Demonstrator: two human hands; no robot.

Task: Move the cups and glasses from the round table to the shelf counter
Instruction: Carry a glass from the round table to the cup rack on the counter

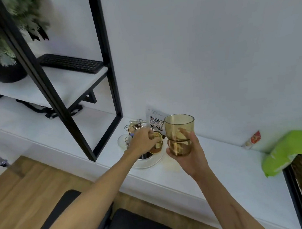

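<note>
White bench (225, 166) runs along wall, black shelf frame (67, 111) at its left end. Right hand (189, 156) wraps big amber glass (179, 134), held upright above bench near back edge. Left hand (142, 142) grips small amber glass (157, 142) from top, over clear plate (147, 163) beside clustered glassware (135, 128).
</note>
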